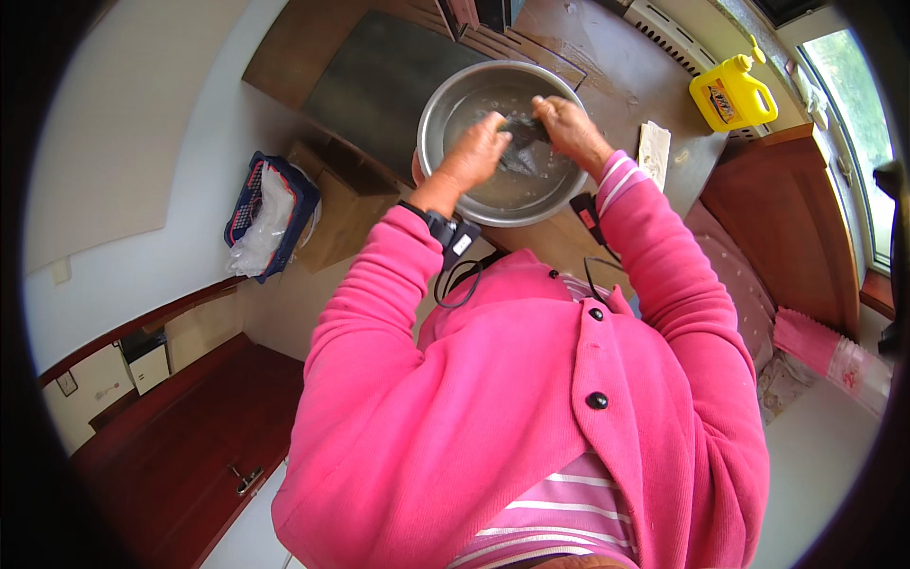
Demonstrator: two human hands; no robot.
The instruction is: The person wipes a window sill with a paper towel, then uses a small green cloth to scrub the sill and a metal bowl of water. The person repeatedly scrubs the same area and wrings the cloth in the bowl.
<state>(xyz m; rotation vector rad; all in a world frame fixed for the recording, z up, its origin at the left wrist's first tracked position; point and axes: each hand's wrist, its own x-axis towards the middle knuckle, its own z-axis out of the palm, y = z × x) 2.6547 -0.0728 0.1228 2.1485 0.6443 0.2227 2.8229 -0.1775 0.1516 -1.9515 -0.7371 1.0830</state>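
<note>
A round metal basin [435, 160] of cloudy, bubbly water stands at the top middle. Over it a dark wet cloth [525, 146] is stretched between both hands, its lower part hanging at the water. My left hand [478, 151] grips the cloth's left end, fingers closed. My right hand [569, 128] has hold of the other end, near the basin's right rim. The hands are apart, slightly blurred.
Right of the basin lies a folded pale cloth [654, 153] on the metal worktop [604, 64]. A yellow pump jug [732, 96] stands by the window. At left, a blue plastic basket [298, 206] holds clear plastic bags [266, 224].
</note>
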